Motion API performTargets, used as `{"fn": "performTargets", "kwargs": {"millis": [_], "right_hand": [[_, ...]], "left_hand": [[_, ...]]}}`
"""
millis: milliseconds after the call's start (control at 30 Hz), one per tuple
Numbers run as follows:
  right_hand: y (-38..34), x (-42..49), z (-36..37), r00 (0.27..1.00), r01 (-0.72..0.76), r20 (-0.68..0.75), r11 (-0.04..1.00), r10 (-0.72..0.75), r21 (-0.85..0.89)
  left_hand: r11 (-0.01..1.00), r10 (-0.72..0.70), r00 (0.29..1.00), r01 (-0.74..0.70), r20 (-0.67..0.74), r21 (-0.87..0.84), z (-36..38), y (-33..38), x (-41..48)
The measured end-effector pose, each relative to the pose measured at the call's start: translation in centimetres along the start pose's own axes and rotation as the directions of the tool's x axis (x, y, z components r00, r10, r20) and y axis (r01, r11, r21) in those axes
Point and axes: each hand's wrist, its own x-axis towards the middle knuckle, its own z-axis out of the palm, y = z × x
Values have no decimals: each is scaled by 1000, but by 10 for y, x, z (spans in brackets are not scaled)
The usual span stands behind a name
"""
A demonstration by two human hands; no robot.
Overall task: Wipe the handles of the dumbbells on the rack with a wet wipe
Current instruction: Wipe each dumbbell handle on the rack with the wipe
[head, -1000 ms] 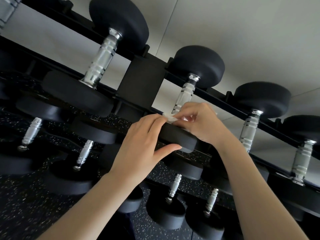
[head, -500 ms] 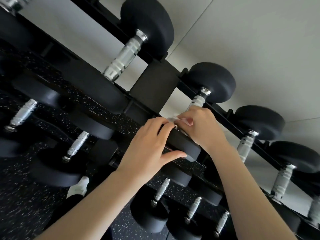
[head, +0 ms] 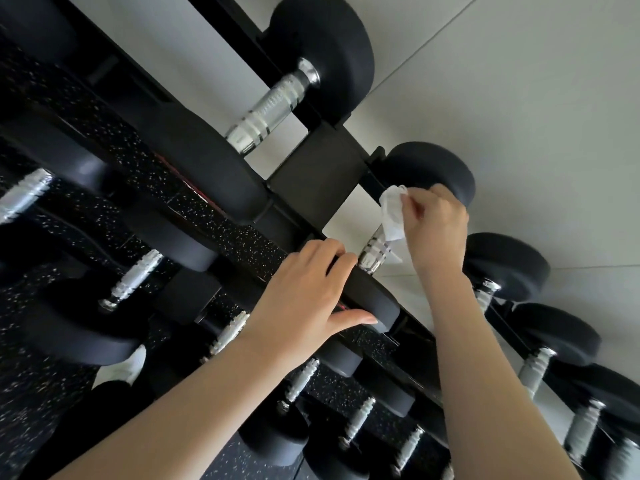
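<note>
With your left hand (head: 304, 299) gripping the near head (head: 367, 296), keep right-hand fingers (head: 414, 206) pinching the wipe (head: 391, 216) and wrap it round the handle (head: 375, 251).

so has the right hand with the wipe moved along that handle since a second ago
Yes. The right hand and wet wipe slid up the handle, away from the near head under the left hand, toward the far head.

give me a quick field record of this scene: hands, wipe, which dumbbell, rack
right hand: pinching the wet wipe against the upper part of a handle
left hand: gripping the near head of that dumbbell
dumbbell: top row, second one visible from the left
rack: black, several rows of dumbbells
</note>
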Motion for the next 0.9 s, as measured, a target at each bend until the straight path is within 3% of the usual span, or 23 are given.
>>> {"fn": "performTargets", "kwargs": {"millis": [133, 367, 500, 800, 900], "right_hand": [[3, -2, 6, 999, -10, -46, 998, 12, 55], [4, -16, -1, 995, 82, 51, 994, -87, 78], [6, -21, -1, 994, 57, 90, 994, -65, 92], [4, -29, 7, 998, 60, -36, 985, -55, 159], [5, -22, 10, 990, 39, -137, 990, -20, 138]], "left_hand": [[1000, 3, 1000, -3, 9, 5, -1, 0, 1], [1000, 0, 1000, -1, 22, 8, -1, 0, 1], [1000, 0, 999, 0, 37, 2, -2, 0, 2], [1000, 0, 999, 0, 39, -1, -2, 0, 1], [1000, 3, 999, -3, 36, 2, -2, 0, 1]]}}
